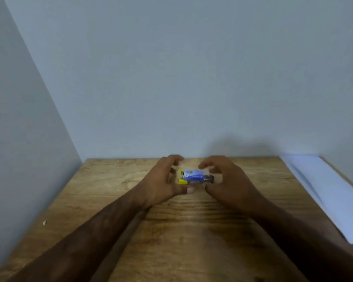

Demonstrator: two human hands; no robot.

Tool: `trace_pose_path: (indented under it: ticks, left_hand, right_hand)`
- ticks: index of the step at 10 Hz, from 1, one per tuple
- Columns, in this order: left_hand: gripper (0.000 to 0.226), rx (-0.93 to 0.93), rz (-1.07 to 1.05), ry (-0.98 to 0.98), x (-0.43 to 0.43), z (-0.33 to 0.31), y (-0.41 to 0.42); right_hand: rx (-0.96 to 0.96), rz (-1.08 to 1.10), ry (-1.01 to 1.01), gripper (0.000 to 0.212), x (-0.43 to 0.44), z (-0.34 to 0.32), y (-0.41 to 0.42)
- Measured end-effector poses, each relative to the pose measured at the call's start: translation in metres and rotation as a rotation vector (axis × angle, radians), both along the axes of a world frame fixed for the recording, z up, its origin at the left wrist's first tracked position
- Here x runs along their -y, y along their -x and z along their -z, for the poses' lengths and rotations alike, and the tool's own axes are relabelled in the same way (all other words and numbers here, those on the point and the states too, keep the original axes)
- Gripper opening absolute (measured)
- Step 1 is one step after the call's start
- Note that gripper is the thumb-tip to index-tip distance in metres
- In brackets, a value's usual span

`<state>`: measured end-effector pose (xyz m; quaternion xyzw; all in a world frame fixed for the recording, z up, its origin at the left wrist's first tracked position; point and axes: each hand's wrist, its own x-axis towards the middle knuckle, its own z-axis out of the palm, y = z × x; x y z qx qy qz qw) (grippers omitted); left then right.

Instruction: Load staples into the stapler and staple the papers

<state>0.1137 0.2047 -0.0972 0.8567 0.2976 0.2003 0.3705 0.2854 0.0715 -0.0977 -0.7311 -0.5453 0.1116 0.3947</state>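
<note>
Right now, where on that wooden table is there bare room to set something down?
The left part of the table, between the side wall and the left hand, is bare. So is the near middle between the forearms. It is crowded at the far centre, where both hands surround the small blue and yellow package, and along the right edge under the white papers.

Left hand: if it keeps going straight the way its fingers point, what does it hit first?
Probably the right hand: the left hand has its fingers curled rightward round the small blue-and-yellow package held between both. Depth is blurry.
</note>
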Motion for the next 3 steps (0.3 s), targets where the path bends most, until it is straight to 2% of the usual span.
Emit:
trace_pose_path:
  ticks: [1,2,3]
  left_hand:
    - [0.070,-0.224,0.047,-0.157,-0.003,-0.044,0.011]
    - [0.062,-0.423,0.067,-0.345,-0.005,-0.105,0.013]
    - [0.061,-0.543,0.051,-0.456,-0.001,-0.170,0.021]
  right_hand:
    - [0.115,-0.065,0.181,0.048,0.010,-0.037,-0.004]
    - [0.255,-0.067,0.399,0.062,0.010,-0.089,-0.007]
    - [0.336,-0.021,0.537,0.078,0.012,-0.144,0.001]
